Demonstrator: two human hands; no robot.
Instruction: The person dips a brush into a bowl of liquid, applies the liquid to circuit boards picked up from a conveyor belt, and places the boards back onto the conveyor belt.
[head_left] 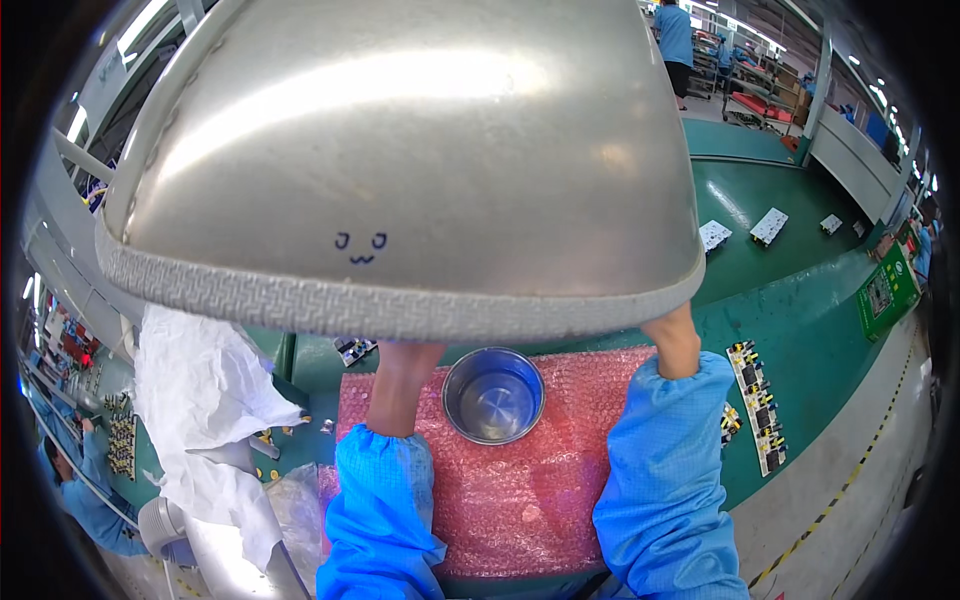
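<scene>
Both arms, in blue sleeves, reach forward beneath a large metal hood (430, 190) with a grey textured rim. Of my left hand (405, 372) only the wrist shows; the fingers are hidden behind the hood. My right hand (676, 338) likewise shows just its wrist side, at the hood's right corner. What either hand holds or touches cannot be seen. Between the forearms a round metal bowl (494, 397) stands on pink bubble wrap (520, 510). The bowl looks shiny inside, its contents unclear.
A populated circuit board (757, 408) lies right of my right sleeve. White-topped modules (769, 227) sit farther off on the green bench (810, 330). White cloth or paper (200, 410) hangs at left, near a co-worker (90, 490). A green box (888, 292) stands far right.
</scene>
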